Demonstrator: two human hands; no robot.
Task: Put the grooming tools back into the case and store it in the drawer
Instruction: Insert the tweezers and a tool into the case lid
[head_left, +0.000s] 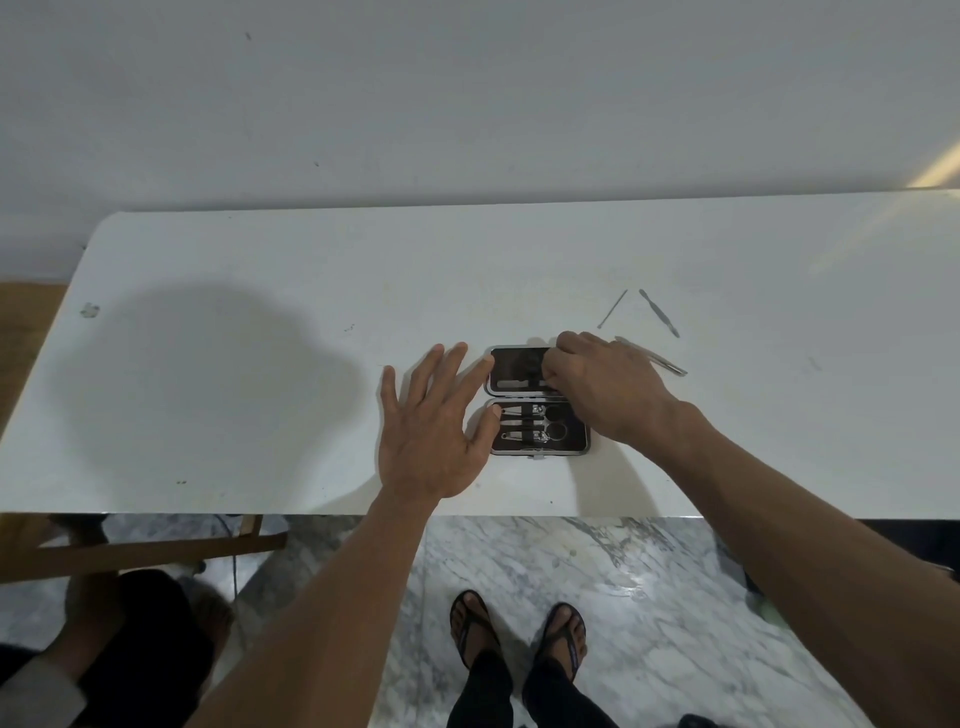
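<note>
Black case (519, 364) under flat, spread left hand (431, 441); right hand (597, 384) curled, grip contents unclear.

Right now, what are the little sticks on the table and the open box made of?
The three loose tools look like bare metal: thin, grey, slightly shiny. The case seems to have a dark, soft-looking lining and a grey rim that may be metal or plastic. The table looks smooth, glossy white; its material is unclear.

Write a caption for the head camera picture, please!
Two hands refill an open grooming case; three tools remain out.
</note>
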